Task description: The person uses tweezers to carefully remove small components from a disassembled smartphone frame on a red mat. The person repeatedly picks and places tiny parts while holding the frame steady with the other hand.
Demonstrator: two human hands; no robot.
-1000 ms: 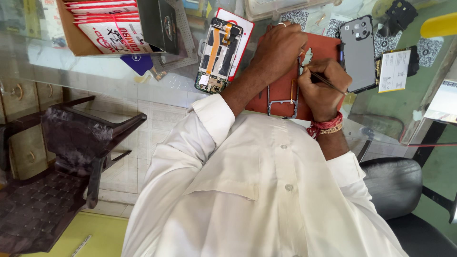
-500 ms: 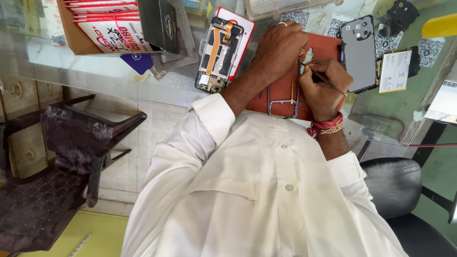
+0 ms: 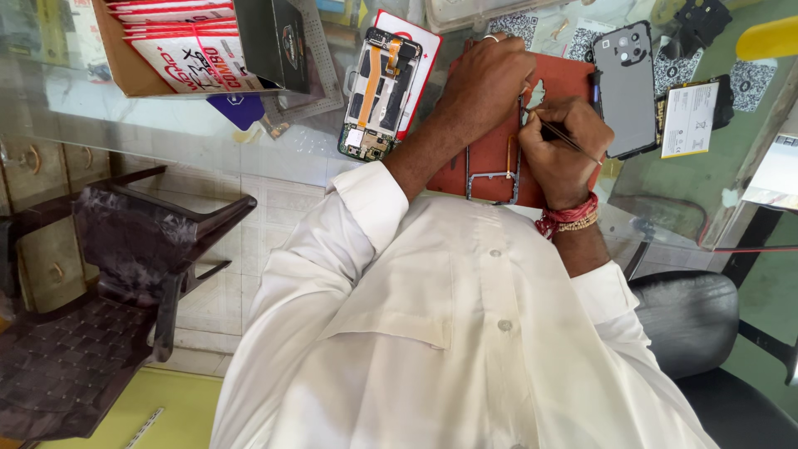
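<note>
Glass counter (image 3: pixel 166 141). Red mat (image 3: pixel 499 150) under thin metal phone frame (image 3: pixel 492 176). Left hand (image 3: pixel 486 79) pressed flat on mat; right hand (image 3: pixel 561 150) clamped on slim tool (image 3: pixel 572 141). Cardboard box (image 3: pixel 125 71) filled with red-white packets (image 3: pixel 183 46).

glossy glass tabletop (image 3: pixel 166 125), matt red mat (image 3: pixel 573 79)

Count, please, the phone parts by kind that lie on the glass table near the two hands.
Opened phone with bare circuit boards: 1
Grey back cover: 1
Phone frame under the hands: 1
Battery with white label: 1
Total: 4
</note>
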